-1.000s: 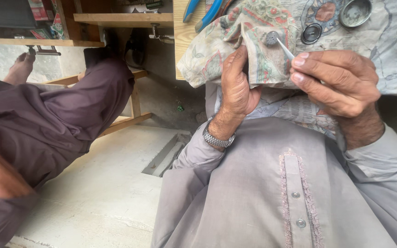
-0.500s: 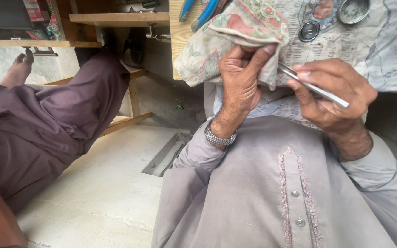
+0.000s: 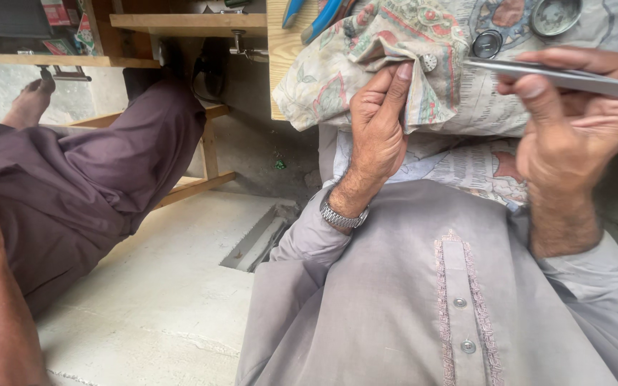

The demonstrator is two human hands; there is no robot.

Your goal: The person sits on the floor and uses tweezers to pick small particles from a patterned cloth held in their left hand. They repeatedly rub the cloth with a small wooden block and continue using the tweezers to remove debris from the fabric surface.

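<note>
A: What is the left hand [image 3: 379,127] doing?

B: It is closed on a bunched patterned cloth [image 3: 366,57], thumb up and pinching a small round silver piece [image 3: 430,62] against the fabric. A metal watch [image 3: 342,216] sits on that wrist.

A: And the right hand [image 3: 574,121]?

B: At three o'clock from the left, fingers pinched around slim metal tweezers [image 3: 559,77] whose tips point toward nine o'clock, just beside the silver piece.

A: Anything else nearby?

B: At twelve o'clock, a dark round watch part [image 3: 487,44] and a larger round case [image 3: 555,14] lie on the printed paper [image 3: 481,161]. At nine o'clock, another person's purple-clad leg [image 3: 109,164].
</note>
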